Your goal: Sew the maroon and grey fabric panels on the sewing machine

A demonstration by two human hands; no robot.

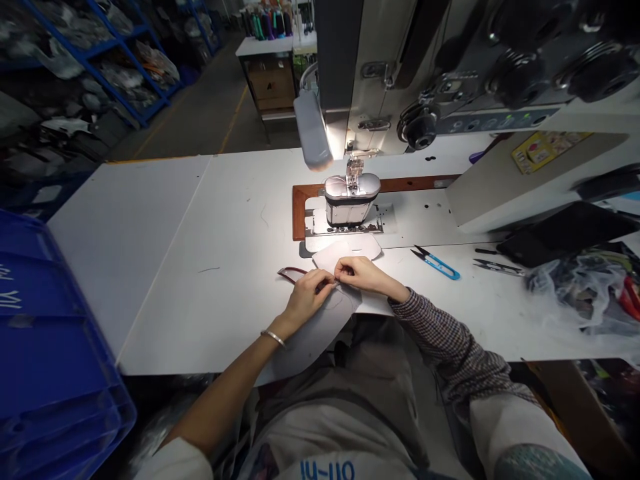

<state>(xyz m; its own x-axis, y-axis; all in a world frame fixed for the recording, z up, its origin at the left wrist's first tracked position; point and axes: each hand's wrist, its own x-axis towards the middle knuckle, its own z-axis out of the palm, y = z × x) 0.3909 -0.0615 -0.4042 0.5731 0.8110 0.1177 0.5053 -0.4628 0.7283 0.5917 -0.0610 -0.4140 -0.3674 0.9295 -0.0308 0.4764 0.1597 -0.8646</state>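
Note:
My left hand (306, 295) and my right hand (361, 275) meet at the front of the white sewing table (200, 220), fingers pinched together on a pale grey fabric piece (330, 313) that hangs over the table's front edge. A thin dark red strap (291, 273) curls out from under my left fingers. A second pale piece (345, 252) lies just beyond my hands, in front of the sewing machine's post bed (350, 200). A metal bangle sits on my left wrist.
Blue-handled thread snips (436, 263) and dark snips (497, 267) lie to the right. A crumpled plastic bag (580, 287) and a dark tray (565, 230) sit at far right. A blue crate (45, 347) stands at left, with storage racks behind.

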